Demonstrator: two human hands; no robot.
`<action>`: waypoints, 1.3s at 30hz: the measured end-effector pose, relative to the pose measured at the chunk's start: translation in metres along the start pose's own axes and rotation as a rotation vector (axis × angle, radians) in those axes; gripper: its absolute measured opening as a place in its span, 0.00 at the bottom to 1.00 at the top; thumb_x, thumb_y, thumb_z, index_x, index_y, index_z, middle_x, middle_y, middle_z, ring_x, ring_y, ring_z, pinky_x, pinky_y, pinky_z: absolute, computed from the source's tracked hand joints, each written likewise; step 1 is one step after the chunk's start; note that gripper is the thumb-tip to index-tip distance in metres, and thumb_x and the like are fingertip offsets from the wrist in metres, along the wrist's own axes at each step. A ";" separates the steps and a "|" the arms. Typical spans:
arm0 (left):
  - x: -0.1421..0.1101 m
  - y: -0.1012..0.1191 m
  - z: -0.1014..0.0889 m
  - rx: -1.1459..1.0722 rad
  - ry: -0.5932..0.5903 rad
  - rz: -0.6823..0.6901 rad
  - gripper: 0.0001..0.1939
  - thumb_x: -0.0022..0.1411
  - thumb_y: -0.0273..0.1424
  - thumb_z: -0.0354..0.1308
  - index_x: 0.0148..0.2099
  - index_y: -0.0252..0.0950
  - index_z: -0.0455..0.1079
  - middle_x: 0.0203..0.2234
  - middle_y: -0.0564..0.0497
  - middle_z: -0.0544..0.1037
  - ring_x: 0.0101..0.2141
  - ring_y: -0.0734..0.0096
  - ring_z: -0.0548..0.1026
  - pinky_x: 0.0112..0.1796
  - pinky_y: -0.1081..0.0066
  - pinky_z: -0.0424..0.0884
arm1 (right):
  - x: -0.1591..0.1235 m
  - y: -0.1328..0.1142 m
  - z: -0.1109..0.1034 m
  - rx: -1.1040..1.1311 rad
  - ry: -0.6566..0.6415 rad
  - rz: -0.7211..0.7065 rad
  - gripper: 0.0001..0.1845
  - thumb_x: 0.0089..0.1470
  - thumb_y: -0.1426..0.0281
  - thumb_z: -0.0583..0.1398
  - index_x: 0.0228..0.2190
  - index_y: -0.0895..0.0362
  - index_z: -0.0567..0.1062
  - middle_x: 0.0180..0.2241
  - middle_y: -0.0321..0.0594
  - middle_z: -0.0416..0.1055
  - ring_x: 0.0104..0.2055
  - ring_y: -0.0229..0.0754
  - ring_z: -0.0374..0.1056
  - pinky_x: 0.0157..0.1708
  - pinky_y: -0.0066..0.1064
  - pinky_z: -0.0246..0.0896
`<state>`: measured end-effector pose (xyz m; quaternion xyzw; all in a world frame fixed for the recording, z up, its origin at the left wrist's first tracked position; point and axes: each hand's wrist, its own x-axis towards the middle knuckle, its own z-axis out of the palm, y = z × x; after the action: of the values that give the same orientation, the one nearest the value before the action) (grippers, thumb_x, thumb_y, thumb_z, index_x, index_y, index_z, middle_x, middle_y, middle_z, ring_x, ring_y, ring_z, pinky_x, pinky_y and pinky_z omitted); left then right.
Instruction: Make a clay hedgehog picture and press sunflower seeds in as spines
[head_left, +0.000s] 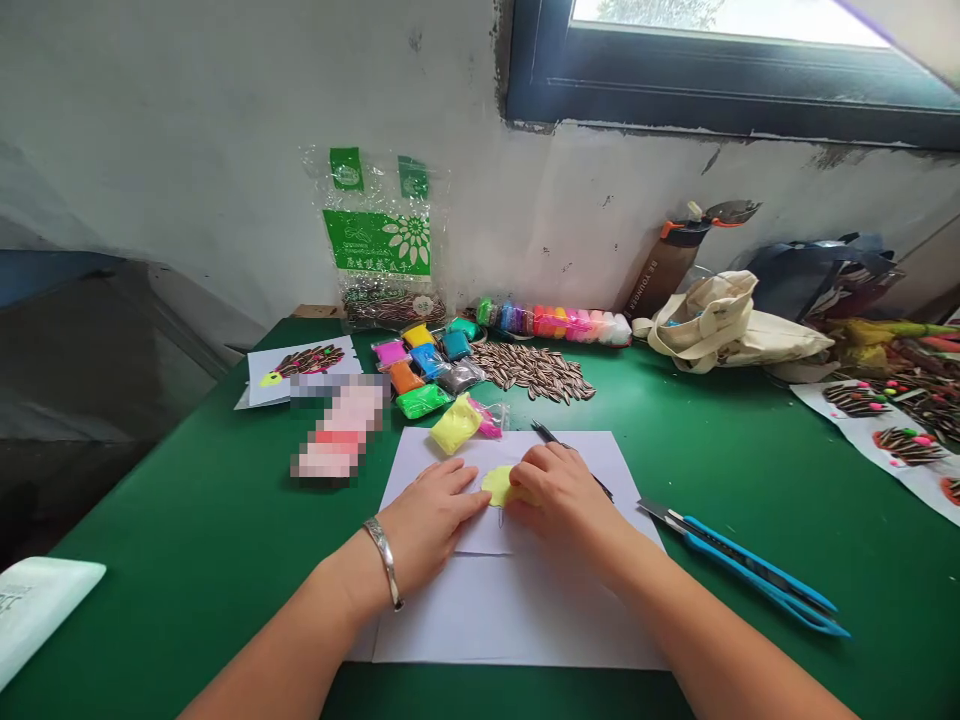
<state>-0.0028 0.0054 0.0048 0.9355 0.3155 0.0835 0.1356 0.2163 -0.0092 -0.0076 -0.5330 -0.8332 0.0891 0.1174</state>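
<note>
A flattened patch of pale yellow modelling clay (496, 484) lies on white paper (450, 610), with a short pencil line below it. My left hand (431, 510) rests on the paper, fingers stretched out, one fingertip at the clay's left edge. Over the clay's right side, my right hand (559, 490) has its fingers curled and pressed together on it; the fingertips are partly hidden. Just beyond the hands sits an opened packet of yellow clay (456, 424). A black pen (551, 434) lies partly behind my right hand.
Small bags of coloured clay (426, 361) and a sunflower seed pile (532, 370) lie farther back. A blue utility knife (757, 570) is on the right, its blade toward the paper. Seed-decorated pictures (300, 362) lie left, others right. A brown bottle (667, 265) leans by the wall.
</note>
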 end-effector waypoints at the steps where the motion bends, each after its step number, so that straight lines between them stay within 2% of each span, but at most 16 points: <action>1: 0.000 0.000 -0.001 -0.011 -0.004 -0.004 0.15 0.67 0.25 0.44 0.49 0.37 0.71 0.45 0.42 0.72 0.48 0.56 0.68 0.49 0.56 0.70 | 0.001 0.000 0.002 -0.016 0.005 -0.003 0.04 0.51 0.69 0.64 0.30 0.55 0.74 0.34 0.39 0.70 0.39 0.43 0.61 0.37 0.34 0.51; 5: 0.000 -0.002 -0.004 -0.054 -0.032 -0.032 0.16 0.67 0.23 0.45 0.50 0.34 0.71 0.46 0.41 0.72 0.50 0.57 0.68 0.52 0.58 0.69 | -0.001 -0.005 -0.002 0.002 0.035 -0.031 0.02 0.54 0.70 0.62 0.32 0.54 0.75 0.35 0.39 0.70 0.39 0.42 0.61 0.38 0.34 0.51; 9: -0.001 -0.006 -0.006 -0.056 -0.031 -0.060 0.15 0.65 0.21 0.47 0.47 0.32 0.72 0.45 0.41 0.74 0.51 0.57 0.69 0.53 0.59 0.67 | -0.005 -0.013 -0.012 0.065 0.049 -0.124 0.08 0.57 0.70 0.59 0.38 0.49 0.77 0.40 0.39 0.70 0.42 0.42 0.60 0.39 0.33 0.50; 13: -0.001 -0.006 -0.006 -0.038 -0.014 -0.066 0.13 0.64 0.20 0.49 0.43 0.32 0.74 0.44 0.41 0.75 0.50 0.58 0.70 0.52 0.62 0.68 | -0.006 -0.018 -0.011 0.037 0.027 -0.186 0.10 0.58 0.69 0.58 0.39 0.47 0.77 0.39 0.40 0.71 0.42 0.43 0.60 0.40 0.35 0.50; 20: 0.000 -0.003 -0.007 -0.031 -0.016 -0.080 0.14 0.64 0.21 0.49 0.42 0.33 0.75 0.44 0.41 0.75 0.50 0.58 0.70 0.51 0.61 0.69 | -0.005 -0.021 -0.009 -0.045 0.036 -0.211 0.10 0.58 0.67 0.58 0.41 0.47 0.77 0.41 0.40 0.71 0.42 0.44 0.60 0.42 0.37 0.49; 27: -0.001 -0.004 -0.005 -0.019 -0.021 -0.079 0.14 0.64 0.21 0.48 0.43 0.33 0.75 0.44 0.42 0.75 0.51 0.59 0.69 0.53 0.62 0.69 | -0.004 -0.017 -0.004 -0.001 0.076 -0.198 0.12 0.58 0.69 0.58 0.42 0.48 0.76 0.41 0.41 0.71 0.42 0.43 0.60 0.40 0.35 0.49; 32: -0.001 -0.006 -0.003 -0.028 -0.014 -0.075 0.14 0.65 0.21 0.47 0.43 0.33 0.75 0.44 0.42 0.74 0.50 0.59 0.69 0.53 0.61 0.69 | -0.001 -0.020 -0.003 -0.053 0.068 -0.198 0.11 0.58 0.65 0.58 0.42 0.48 0.76 0.39 0.42 0.71 0.41 0.43 0.60 0.40 0.36 0.48; 39: -0.001 -0.005 -0.002 -0.022 -0.002 -0.069 0.14 0.65 0.22 0.47 0.41 0.33 0.75 0.43 0.42 0.74 0.49 0.59 0.70 0.52 0.61 0.69 | 0.000 -0.021 -0.004 -0.063 0.081 -0.171 0.10 0.59 0.64 0.57 0.42 0.47 0.76 0.41 0.41 0.71 0.42 0.44 0.60 0.42 0.37 0.49</action>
<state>-0.0071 0.0092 0.0050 0.9226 0.3463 0.0813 0.1491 0.1996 -0.0182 0.0023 -0.4665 -0.8726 0.0310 0.1415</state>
